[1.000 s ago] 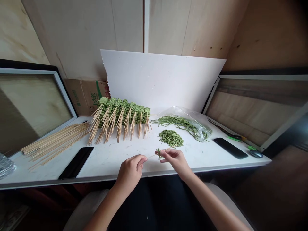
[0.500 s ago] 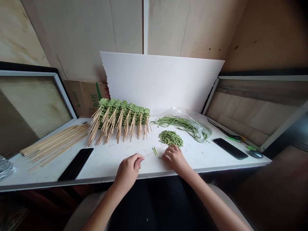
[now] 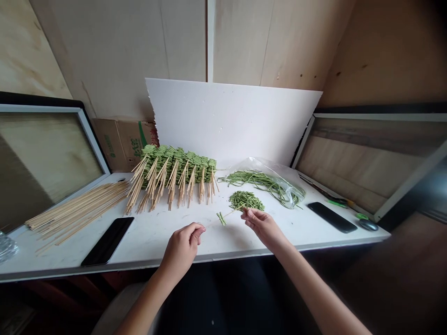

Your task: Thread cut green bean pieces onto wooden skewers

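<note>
A thin bamboo skewer (image 3: 232,212) slants over the table, with short cut pieces of green bean (image 3: 221,219) crosswise on it. Its right end meets the pinched fingertips of my right hand (image 3: 260,223), raised just in front of a heap of cut bean pieces (image 3: 246,200). My left hand (image 3: 184,244) is closed near the table's front edge, thumb against forefinger; what it pinches, if anything, is too thin to make out. Farther back lies a stack of filled bean skewers (image 3: 178,160), their bare sticks pointing toward me.
Loose bamboo skewers (image 3: 80,207) lie at the left beside a black phone (image 3: 108,241). Long uncut beans (image 3: 256,178) spill from a clear plastic bag (image 3: 279,174). Another phone (image 3: 331,217) and a mouse (image 3: 368,224) lie right. A white foam board (image 3: 230,121) stands behind.
My right hand has lifted from the tabletop and its fingertips now pinch at the skewer's right end. The bean pieces on the skewer have shifted slightly left. My left hand has barely moved.
</note>
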Tool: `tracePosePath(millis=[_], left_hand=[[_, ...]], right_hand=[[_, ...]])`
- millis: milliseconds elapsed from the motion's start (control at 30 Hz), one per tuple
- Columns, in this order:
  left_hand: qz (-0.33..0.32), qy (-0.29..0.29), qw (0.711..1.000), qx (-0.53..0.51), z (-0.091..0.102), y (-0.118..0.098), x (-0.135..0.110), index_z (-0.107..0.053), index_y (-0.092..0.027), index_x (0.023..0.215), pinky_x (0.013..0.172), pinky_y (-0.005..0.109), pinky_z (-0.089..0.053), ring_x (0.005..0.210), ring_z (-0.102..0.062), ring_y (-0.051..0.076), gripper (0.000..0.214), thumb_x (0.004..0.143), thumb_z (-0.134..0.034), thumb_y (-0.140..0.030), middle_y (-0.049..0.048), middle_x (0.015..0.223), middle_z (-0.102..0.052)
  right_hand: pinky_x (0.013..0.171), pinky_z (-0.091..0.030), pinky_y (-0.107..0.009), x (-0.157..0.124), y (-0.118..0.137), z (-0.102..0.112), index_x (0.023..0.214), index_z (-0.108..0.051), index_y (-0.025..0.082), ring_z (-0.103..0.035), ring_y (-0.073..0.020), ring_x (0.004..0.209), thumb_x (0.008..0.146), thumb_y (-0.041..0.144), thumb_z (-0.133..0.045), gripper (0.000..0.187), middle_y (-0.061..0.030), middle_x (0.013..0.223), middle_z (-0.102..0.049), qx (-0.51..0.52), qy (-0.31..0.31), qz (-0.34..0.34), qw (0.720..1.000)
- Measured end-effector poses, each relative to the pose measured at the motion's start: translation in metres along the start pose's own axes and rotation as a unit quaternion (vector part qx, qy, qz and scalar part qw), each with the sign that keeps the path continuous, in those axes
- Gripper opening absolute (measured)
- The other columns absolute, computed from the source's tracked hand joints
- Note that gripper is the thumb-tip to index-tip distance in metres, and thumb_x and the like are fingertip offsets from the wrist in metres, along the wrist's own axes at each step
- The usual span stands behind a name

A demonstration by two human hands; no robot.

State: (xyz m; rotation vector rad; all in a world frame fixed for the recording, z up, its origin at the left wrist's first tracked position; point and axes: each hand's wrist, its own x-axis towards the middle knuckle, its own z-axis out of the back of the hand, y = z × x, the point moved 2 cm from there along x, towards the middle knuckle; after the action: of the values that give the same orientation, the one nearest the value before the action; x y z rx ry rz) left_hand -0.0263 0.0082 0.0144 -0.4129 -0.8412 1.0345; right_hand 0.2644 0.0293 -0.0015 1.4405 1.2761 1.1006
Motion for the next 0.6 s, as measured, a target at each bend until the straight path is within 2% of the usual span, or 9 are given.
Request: tracePosePath(millis=[100,233,433,600], left_hand=[[-0.004,-0.001,1.0,-0.004,0.002,-0.001,0.0,-0.071,-0.02,0.092,0.062,0.025,-0.044,0.057,-0.058,0.015,0.034,0.105,-0.045,-0.037,-0.0012,0.065,-0.062],[-0.004,-0.002,1.0,-0.003,0.003,-0.001,-0.001,-0.072,-0.02,0.093,0.063,0.024,-0.044,0.058,-0.058,0.015,0.033,0.104,-0.047,-0.038,-0.0016,0.065,-0.062],[-0.01,0.011,1.0,-0.01,0.001,-0.001,-0.001,-0.07,-0.02,0.093,0.063,0.024,-0.043,0.058,-0.057,0.014,0.033,0.105,-0.045,-0.038,-0.0016,0.066,-0.061],[-0.013,0.012,1.0,-0.017,0.001,-0.002,-0.002,-0.07,-0.02,0.094,0.064,0.024,-0.043,0.059,-0.057,0.014,0.032,0.106,-0.046,-0.037,-0.0014,0.067,-0.061]], right_hand=[[0.081,-0.057,-0.03,-0.005,0.007,-0.006,0.093,-0.08,0.023,-0.069,-0.0199,0.092,0.069,0.054,-0.091,0.041,-0.0056,0.099,-0.075,0.061,0.019,-0.018,0.998],[0.079,-0.056,-0.029,-0.007,0.01,-0.008,0.1,-0.08,0.024,-0.067,-0.0185,0.086,0.074,0.055,-0.088,0.041,-0.0044,0.09,-0.073,0.077,0.02,-0.009,0.997],[0.074,-0.054,-0.027,-0.008,0.01,-0.008,0.093,-0.077,0.025,-0.065,-0.0178,0.086,0.077,0.049,-0.088,0.031,-0.0033,0.09,-0.071,0.115,0.021,-0.016,0.993],[0.073,-0.053,-0.027,-0.01,0.013,-0.012,0.091,-0.076,0.025,-0.066,-0.0172,0.084,0.08,0.05,-0.084,0.029,-0.0022,0.087,-0.071,0.123,0.028,-0.01,0.992]])
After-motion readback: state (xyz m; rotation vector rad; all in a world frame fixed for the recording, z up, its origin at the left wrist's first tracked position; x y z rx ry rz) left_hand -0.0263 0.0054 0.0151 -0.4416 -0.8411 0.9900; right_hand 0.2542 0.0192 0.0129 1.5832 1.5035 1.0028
